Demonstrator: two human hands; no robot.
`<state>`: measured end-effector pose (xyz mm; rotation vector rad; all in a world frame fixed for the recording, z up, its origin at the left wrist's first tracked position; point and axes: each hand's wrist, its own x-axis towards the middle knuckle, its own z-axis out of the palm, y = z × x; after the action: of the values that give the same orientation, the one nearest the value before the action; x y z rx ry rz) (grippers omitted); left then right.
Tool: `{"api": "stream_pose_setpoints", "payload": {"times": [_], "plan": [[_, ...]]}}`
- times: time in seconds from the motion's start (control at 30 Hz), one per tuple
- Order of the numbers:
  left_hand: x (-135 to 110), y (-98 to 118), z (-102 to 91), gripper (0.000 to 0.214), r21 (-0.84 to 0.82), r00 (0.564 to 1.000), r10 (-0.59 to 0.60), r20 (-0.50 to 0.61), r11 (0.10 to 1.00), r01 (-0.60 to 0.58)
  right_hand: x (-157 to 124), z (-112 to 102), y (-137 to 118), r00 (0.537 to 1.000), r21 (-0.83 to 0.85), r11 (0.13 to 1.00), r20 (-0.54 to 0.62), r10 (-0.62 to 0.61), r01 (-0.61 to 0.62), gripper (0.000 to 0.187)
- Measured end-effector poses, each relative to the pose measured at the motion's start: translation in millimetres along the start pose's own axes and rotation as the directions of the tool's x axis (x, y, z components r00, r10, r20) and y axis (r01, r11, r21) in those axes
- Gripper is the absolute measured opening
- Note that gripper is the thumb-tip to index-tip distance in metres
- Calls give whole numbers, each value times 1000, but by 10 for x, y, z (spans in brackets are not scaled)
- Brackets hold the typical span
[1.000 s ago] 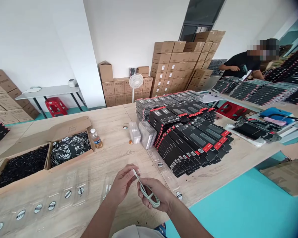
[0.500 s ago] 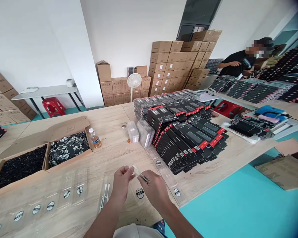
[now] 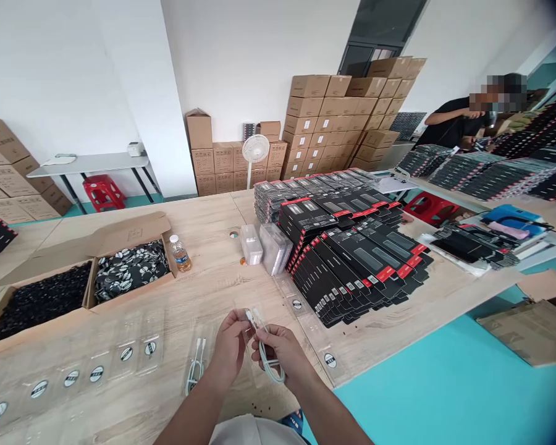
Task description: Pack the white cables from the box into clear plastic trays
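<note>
Between my two hands is a coiled white charging cable (image 3: 272, 369), its plug ends pointing up and away from me. My left hand (image 3: 230, 343) pinches near one plug end. My right hand (image 3: 280, 349) is closed around the cable, and the loop hangs below its fingers. Beneath the hands lies a clear plastic tray, mostly covered by them. Left of my left wrist, a second coiled white cable (image 3: 194, 368) rests in another clear tray. More clear trays (image 3: 149, 334) with round black-and-white labels line the left side of the table.
Two open cartons (image 3: 90, 284) on the left hold small black parts and black-and-white pieces. A drink bottle (image 3: 180, 253) stands beside them. Flat black-and-red boxes (image 3: 352, 266) are piled at right, near stacked clear trays (image 3: 275, 250). A co-worker (image 3: 449, 123) stands at the far right.
The cable has turned in my hands, so its loop now hangs in view below my right hand. The co-worker's arms have shifted. The view has moved slightly.
</note>
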<state>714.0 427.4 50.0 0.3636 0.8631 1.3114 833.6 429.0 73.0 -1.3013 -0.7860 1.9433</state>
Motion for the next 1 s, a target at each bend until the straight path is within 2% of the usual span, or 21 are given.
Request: {"api": "stream_pose_setpoints", "payload": {"times": [0.1, 0.17, 0.27, 0.37, 0.47, 0.53, 0.6, 0.63, 0.7, 0.77, 0.8, 0.83, 0.9, 1.0], "plan": [[-2, -9, -5, 12, -11, 1000, -6, -27, 1000, 5, 42, 18, 42, 999, 30, 999, 23, 38, -38, 28], [-9, -4, 17, 13, 24, 997, 30, -68, 999, -28, 62, 26, 56, 998, 43, 997, 31, 58, -59, 27], [-16, 6, 68, 23, 156, 981, 121, -150, 983, -98, 71, 35, 56, 996, 55, 996, 53, 74, -77, 26], [-12, 2, 100, 29, 269, 961, 178, -213, 956, -118, 74, 45, 53, 995, 32, 996, 64, 78, -80, 27], [17, -16, 85, 29, 297, 951, 197, -240, 947, -121, 92, 61, 67, 999, -100, 995, 35, 19, -15, 32], [53, -31, 55, 28, 270, 946, 208, -250, 953, -138, 103, 75, 75, 998, -267, 961, 1, -65, 63, 33], [96, -50, 20, 27, 232, 935, 232, -269, 957, -171, 103, 93, 67, 987, -484, 864, -16, -163, 135, 29], [117, -60, 5, 27, 220, 926, 250, -282, 957, -192, 97, 104, 56, 975, -608, 776, -10, -220, 169, 27], [154, -81, -15, 28, 213, 911, 277, -304, 952, -219, 81, 133, 27, 944, -844, 502, 17, -330, 191, 20], [181, -94, -21, 28, 206, 906, 279, -319, 953, -222, 74, 173, 0, 915, -970, 194, 59, -400, 148, 16], [190, -95, -19, 28, 195, 906, 273, -325, 956, -218, 77, 192, -10, 908, -989, 82, 79, -412, 123, 16], [197, -90, -15, 28, 180, 908, 262, -328, 960, -212, 86, 208, -19, 906, -994, 13, 92, -412, 107, 18], [199, -59, -3, 27, 148, 912, 246, -328, 967, -207, 115, 219, -38, 907, -993, -11, 108, -407, 114, 20], [171, 34, 21, 26, 81, 937, 209, -280, 978, -193, 148, 170, -82, 899, -979, 115, 107, -425, 170, 17]]}}
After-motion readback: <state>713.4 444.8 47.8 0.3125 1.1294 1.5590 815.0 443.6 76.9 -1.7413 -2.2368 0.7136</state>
